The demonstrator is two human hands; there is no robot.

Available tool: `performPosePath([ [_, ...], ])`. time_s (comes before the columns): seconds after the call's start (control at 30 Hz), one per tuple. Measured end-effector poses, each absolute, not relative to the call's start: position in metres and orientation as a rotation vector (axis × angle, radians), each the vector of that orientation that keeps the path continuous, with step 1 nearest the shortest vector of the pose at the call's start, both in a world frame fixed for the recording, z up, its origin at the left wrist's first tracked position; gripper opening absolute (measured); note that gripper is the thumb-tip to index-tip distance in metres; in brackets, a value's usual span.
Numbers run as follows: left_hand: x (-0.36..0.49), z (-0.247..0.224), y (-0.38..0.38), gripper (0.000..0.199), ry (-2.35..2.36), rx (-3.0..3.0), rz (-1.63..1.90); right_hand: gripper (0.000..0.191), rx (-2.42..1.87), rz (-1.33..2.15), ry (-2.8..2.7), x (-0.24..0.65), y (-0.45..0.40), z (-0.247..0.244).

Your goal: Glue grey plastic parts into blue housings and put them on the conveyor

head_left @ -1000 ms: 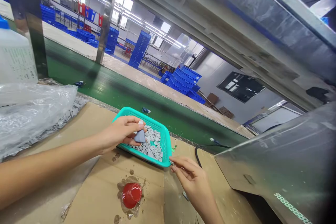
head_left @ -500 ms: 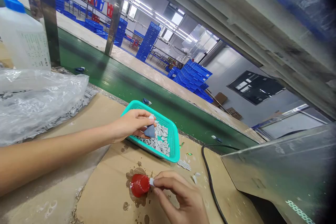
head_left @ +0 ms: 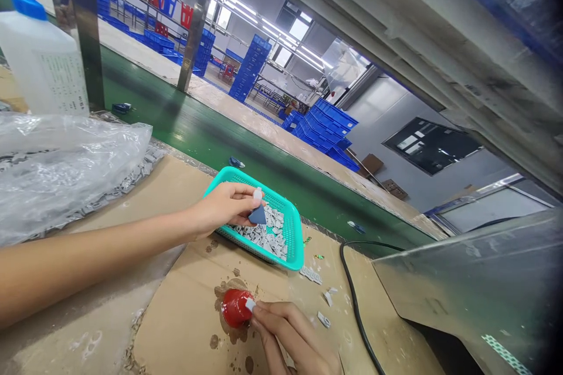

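A long factory hall stretches beyond a green conveyor belt (head_left: pixel 176 143), with stacks of blue plastic crates (head_left: pixel 321 132) on its far floor. On the near side, the cardboard-covered counter (head_left: pixel 176 199) runs up to the belt's edge. A steel panel (head_left: pixel 466 281) closes off the right side, and a black cable (head_left: pixel 356 293) curves over the cardboard just before it. At the left edge, the frame cuts off a bulging clear plastic bag (head_left: pixel 65 170) of grey pieces, with a white plastic bottle (head_left: pixel 41 53) behind it. A teal mesh tray (head_left: pixel 292 234) sits near the counter's far edge, heaped with small grey pieces (head_left: pixel 264 238), and bare cardboard leaves open room to its right and lower left. A few loose grey pieces (head_left: pixel 324 304) lie between the tray and the cable. The left arm (head_left: pixel 88 252) reaches in level from the left edge, and the left hand (head_left: pixel 224 208) hangs over the tray's near corner, its grip closed on a blue-grey wedge (head_left: pixel 258 216) that the fingers partly hide. The right hand (head_left: pixel 292 337) comes up from the bottom edge, which cuts off the wrist, its grip pinching a small pale piece (head_left: pixel 250 304) against a red cup (head_left: pixel 235 307) set in brown smears. The piece hides part of the cup, and how the cup stands is hard to make out.
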State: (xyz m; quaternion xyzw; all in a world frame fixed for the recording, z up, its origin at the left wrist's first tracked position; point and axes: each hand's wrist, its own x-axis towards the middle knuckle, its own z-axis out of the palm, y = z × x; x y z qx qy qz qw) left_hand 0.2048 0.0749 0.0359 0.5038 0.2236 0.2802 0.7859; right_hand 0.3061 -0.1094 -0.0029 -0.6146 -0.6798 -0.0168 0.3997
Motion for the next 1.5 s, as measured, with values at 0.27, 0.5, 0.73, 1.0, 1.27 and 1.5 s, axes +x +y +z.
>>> performPosePath([
  [0.27, 0.205, 0.037, 0.075, 0.018, 0.502, 1.039, 0.627, 0.017, -1.561, -0.043, -1.678, 0.304, -0.112, -0.005],
  [0.5, 0.205, 0.036, 0.075, 0.016, 0.484, 1.014, 0.626, 0.018, -1.576, -0.089, -1.691, 0.301, -0.110, -0.005],
  [0.73, 0.205, 0.035, 0.076, 0.023, 0.475, 1.029, 0.642, 0.021, -1.576, -0.153, -1.721, 0.302, -0.114, -0.008],
  [1.0, 0.203, 0.041, 0.074, 0.024, 0.485, 1.042, 0.654, 0.021, -1.646, -0.155, -1.830, 0.302, -0.110, 0.004],
  [1.27, 0.205, 0.031, 0.076, 0.024, 0.444, 0.994, 0.634, 0.022, -1.641, -0.215, -1.766, 0.300, -0.113, -0.009],
  [1.5, 0.205, 0.041, 0.073, 0.015, 0.400, 0.835, 0.556, 0.021, -1.655, -0.239, -1.777, 0.301, -0.114, -0.009],
])
